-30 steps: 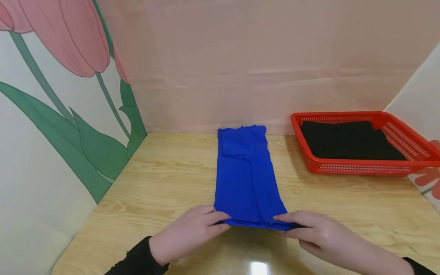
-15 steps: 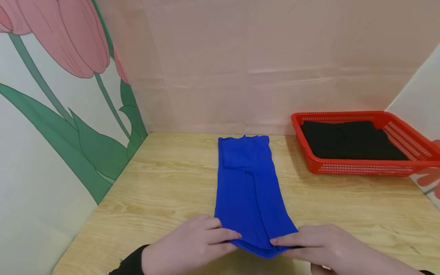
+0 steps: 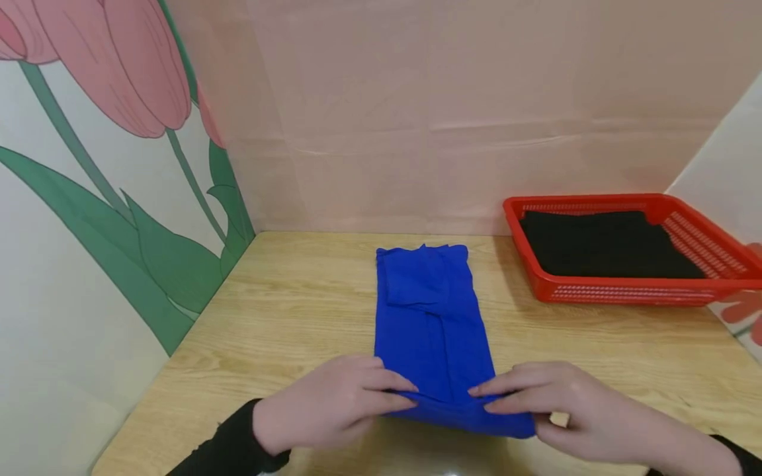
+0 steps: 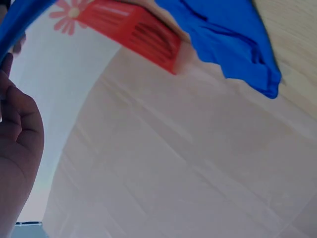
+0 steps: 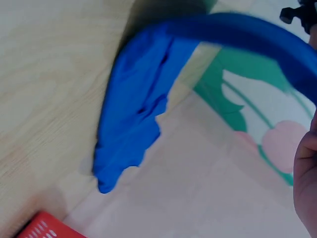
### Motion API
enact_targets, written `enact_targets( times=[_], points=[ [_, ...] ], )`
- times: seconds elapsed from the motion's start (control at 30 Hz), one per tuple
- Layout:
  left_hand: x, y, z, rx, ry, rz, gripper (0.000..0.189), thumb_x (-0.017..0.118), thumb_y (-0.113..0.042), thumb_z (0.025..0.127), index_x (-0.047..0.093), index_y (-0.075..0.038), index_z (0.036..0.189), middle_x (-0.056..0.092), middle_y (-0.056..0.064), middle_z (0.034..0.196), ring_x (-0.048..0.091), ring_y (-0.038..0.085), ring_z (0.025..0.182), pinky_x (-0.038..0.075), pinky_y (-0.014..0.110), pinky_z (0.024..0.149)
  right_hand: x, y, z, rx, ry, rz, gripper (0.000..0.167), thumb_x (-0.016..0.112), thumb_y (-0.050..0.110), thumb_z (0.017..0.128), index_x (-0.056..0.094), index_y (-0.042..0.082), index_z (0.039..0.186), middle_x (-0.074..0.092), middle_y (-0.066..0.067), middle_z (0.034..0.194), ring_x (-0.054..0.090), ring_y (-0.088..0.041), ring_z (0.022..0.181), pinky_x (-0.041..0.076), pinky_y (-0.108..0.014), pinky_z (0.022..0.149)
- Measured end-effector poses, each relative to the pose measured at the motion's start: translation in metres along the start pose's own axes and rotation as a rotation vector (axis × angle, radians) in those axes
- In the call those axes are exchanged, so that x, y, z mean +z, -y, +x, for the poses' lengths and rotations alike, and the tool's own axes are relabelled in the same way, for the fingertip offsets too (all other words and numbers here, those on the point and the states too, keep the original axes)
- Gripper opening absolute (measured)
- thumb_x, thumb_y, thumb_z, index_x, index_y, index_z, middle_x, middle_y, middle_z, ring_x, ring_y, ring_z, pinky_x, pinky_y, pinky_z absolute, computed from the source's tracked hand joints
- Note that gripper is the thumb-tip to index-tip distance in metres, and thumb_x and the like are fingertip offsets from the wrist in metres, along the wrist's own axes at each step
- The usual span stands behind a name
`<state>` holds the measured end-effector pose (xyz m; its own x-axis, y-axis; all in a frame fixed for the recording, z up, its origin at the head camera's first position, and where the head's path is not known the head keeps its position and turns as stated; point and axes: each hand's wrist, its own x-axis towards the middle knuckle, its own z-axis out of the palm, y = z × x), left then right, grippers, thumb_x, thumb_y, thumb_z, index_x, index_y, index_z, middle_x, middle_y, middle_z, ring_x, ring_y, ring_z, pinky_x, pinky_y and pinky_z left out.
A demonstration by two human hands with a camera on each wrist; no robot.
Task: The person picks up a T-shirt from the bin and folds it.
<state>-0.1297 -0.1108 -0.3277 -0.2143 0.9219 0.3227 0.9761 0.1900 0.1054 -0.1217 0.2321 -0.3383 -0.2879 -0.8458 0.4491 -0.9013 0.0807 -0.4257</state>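
A blue garment (image 3: pixel 411 337), folded into a long strip, lies on the wooden table with its far end by the back wall. My left hand (image 3: pixel 339 403) pinches the near edge at its left corner. At the right corner, my right hand (image 3: pixel 565 410) holds the same edge between thumb and fingers. That edge is lifted off the table and turned over, its front face hanging towards me. Both wrist views show the raised part of the garment (image 5: pixel 237 32) stretching up from the table, with the left hand (image 4: pixel 20 129) and the right hand (image 5: pixel 306 183) at the image sides.
A red plastic basket (image 3: pixel 631 291) stands at the back right, with a folded black cloth (image 3: pixel 607 244) inside. Behind the wooden table (image 3: pixel 286 311) rises a pinkish wall covering (image 3: pixel 369 132). A tulip-printed panel (image 3: pixel 119 264) borders the left side.
The garment's far end has slid towards me, away from the back wall. Both hands first came nearer, then moved back up, and the near edge now turns over between them.
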Motion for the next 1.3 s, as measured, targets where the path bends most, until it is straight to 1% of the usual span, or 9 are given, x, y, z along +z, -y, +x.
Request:
enact_targets(
  times=[0.03,0.1,0.2,0.37,0.6,0.83,0.93,1.1,1.3],
  points=[
    [0.001,0.006,0.002,-0.018,0.003,-0.012,0.033,0.062,-0.001,0.086,0.071,-0.011,0.117,0.065,-0.002,0.122,0.058,0.009,0.102,0.042,0.014,0.088,-0.001,-0.007,0.002,0.006,-0.009,-0.012,0.063,0.061,-0.019,0.07,0.065,0.01,0.126,0.061,-0.005,0.131,0.061,-0.014,0.106,0.047,-0.015,0.08],
    [0.003,0.02,0.006,-0.053,0.036,-0.005,0.036,0.062,-0.002,0.085,0.07,-0.011,0.119,0.064,-0.001,0.123,0.058,0.011,0.102,0.042,0.015,0.088,-0.004,-0.022,0.005,0.028,-0.016,-0.005,0.066,0.057,-0.023,0.067,0.067,0.011,0.124,0.062,-0.005,0.129,0.06,-0.016,0.109,0.047,-0.017,0.077],
    [0.005,0.042,0.014,-0.108,0.063,0.015,0.036,0.064,-0.001,0.086,0.069,-0.009,0.12,0.064,0.002,0.124,0.059,0.014,0.108,0.044,0.019,0.092,-0.01,-0.044,0.01,0.119,-0.013,-0.002,0.063,0.056,-0.023,0.072,0.068,0.012,0.122,0.062,-0.004,0.129,0.058,-0.018,0.116,0.048,-0.021,0.077],
    [0.014,0.081,0.027,-0.227,0.105,0.059,0.037,0.063,0.004,0.089,0.068,-0.01,0.123,0.063,0.005,0.127,0.056,0.019,0.119,0.043,0.027,0.1,-0.016,-0.082,0.018,0.298,-0.015,-0.081,0.056,0.054,-0.021,0.079,0.071,0.015,0.118,0.064,-0.001,0.126,0.058,-0.023,0.117,0.048,-0.025,0.088],
    [0.037,0.131,0.04,-0.369,0.139,0.034,0.037,0.052,0.008,0.095,0.067,-0.01,0.125,0.062,0.007,0.129,0.055,0.022,0.123,0.04,0.032,0.104,-0.014,-0.139,0.025,0.501,0.005,-0.032,0.051,0.046,-0.018,0.087,0.071,0.014,0.118,0.062,-0.004,0.129,0.053,-0.033,0.122,0.046,-0.047,0.097],
    [0.057,0.168,0.044,-0.436,0.117,0.006,0.041,0.047,0.011,0.095,0.069,-0.011,0.122,0.063,0.006,0.127,0.054,0.02,0.123,0.039,0.032,0.105,-0.013,-0.176,0.035,0.572,0.008,-0.008,0.052,0.04,-0.017,0.088,0.071,0.011,0.118,0.061,-0.007,0.13,0.05,-0.036,0.125,0.042,-0.056,0.098],
    [0.064,0.178,0.045,-0.476,0.114,-0.018,0.039,0.047,0.009,0.096,0.068,-0.01,0.122,0.063,0.005,0.127,0.054,0.019,0.123,0.039,0.031,0.104,-0.011,-0.186,0.037,0.616,0.025,-0.01,0.051,0.043,-0.016,0.089,0.069,0.012,0.123,0.055,-0.007,0.138,0.041,-0.039,0.132,0.037,-0.059,0.101],
    [0.075,0.185,0.043,-0.516,0.133,0.105,0.029,0.053,-0.001,0.098,0.069,-0.01,0.12,0.064,0.005,0.124,0.057,0.02,0.118,0.043,0.032,0.101,-0.008,-0.186,0.035,0.626,0.066,-0.106,0.047,0.052,-0.01,0.089,0.065,0.012,0.129,0.04,-0.009,0.151,0.025,-0.046,0.139,0.03,-0.065,0.103],
    [0.063,0.166,0.035,-0.442,0.11,0.191,0.026,0.064,-0.002,0.091,0.072,-0.01,0.115,0.068,0.003,0.111,0.063,0.018,0.105,0.049,0.029,0.09,-0.01,-0.158,0.031,0.518,0.117,-0.239,0.041,0.062,-0.003,0.088,0.066,0.01,0.127,0.055,-0.006,0.139,0.046,-0.035,0.129,0.042,-0.055,0.099]
  ],
)
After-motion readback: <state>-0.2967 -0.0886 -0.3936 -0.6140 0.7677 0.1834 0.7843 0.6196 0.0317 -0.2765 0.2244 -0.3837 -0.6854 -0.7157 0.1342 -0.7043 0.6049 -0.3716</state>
